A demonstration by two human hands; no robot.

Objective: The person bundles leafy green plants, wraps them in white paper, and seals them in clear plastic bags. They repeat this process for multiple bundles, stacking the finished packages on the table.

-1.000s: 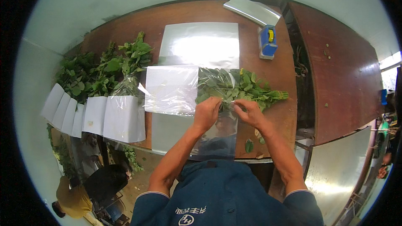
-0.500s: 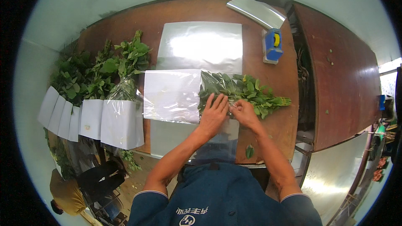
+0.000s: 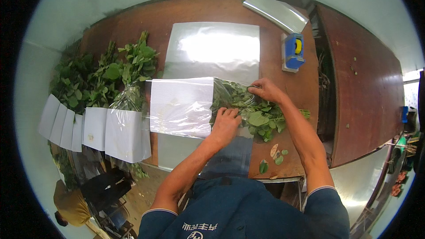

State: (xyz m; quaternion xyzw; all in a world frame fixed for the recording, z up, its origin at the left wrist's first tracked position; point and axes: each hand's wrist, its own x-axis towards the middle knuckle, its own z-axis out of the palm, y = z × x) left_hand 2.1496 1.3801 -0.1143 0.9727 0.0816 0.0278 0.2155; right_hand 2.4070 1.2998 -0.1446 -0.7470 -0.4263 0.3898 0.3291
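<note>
A leafy flower bunch lies across the table, its head end wrapped in white corrugated paper point(image 3: 181, 106) under clear film and its green stems point(image 3: 265, 117) pointing right. My left hand point(image 3: 226, 126) is on the near side of the bunch, fingers curled over the film and leaves at the paper's right edge. At the far side, my right hand point(image 3: 268, 91) pinches the edge of the clear film point(image 3: 230, 83). Flower heads are hidden by the paper. Beneath the bunch lies a stack of clear film sheets point(image 3: 212, 46).
Several wrapped bunches point(image 3: 126, 135) stand in a row at the left. A blue tape dispenser point(image 3: 291, 55) with yellow tape and a folded film stack point(image 3: 274, 11) sit far right. Loose leaves point(image 3: 264, 166) lie near the front edge. A person point(image 3: 73, 201) is at lower left.
My right hand has moved from the near side of the bunch to its far side, at the film's edge. My left fingers have curled. More loose leaves lie on the table.
</note>
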